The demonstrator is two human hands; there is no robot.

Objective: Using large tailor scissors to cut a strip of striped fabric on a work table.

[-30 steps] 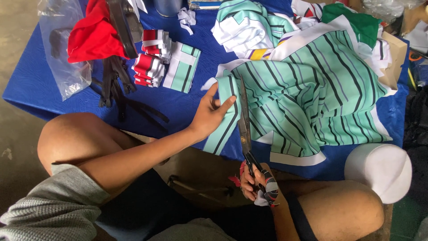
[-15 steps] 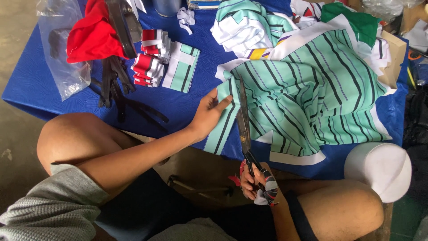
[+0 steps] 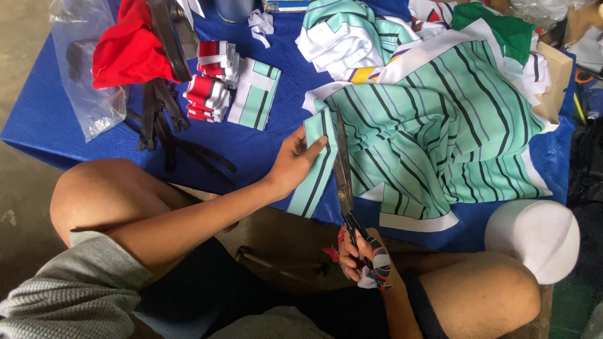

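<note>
Mint-green striped fabric spread over blue surface, one cut strip hanging at near edge. Long scissors lying along the cut line, blades pointing away. Right hand closed around scissor handles. Left hand flat, fingers extended, pressing on strip. Farther left: stacked red-and-white and green pieces, red cloth, black zippers, clear plastic bag. White rounded stool at right.
</note>
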